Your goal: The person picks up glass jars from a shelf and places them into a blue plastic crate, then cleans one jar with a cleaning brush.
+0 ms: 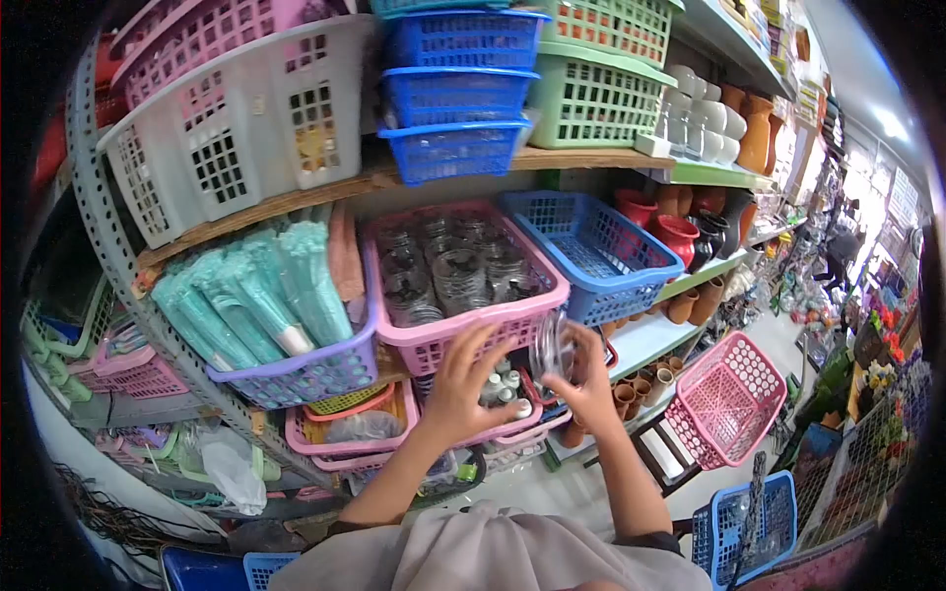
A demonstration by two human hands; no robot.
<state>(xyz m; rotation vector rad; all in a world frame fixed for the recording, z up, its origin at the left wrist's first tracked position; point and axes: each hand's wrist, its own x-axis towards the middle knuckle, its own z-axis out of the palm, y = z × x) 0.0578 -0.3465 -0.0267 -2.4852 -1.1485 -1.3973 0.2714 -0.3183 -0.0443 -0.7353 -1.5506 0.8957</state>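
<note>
My right hand (588, 379) is closed on a clear round glass item (552, 347), held upright in front of the pink basket's right corner. To its left, my left hand (463, 384) has its fingers spread and holds nothing, just before the front wall of the pink basket (463, 335). Inside that basket stand several clear glass jars (460, 276). Below and between my hands, small white-capped bottles (505, 384) lie in a lower pink basket.
A blue basket (591, 258) sits right of the jars; a purple basket (296, 384) with teal packets (246, 295) is on the left. Stacked baskets (456, 98) fill the shelf above. A pink basket (729, 404) stands lower right. Farther back is a person (843, 246).
</note>
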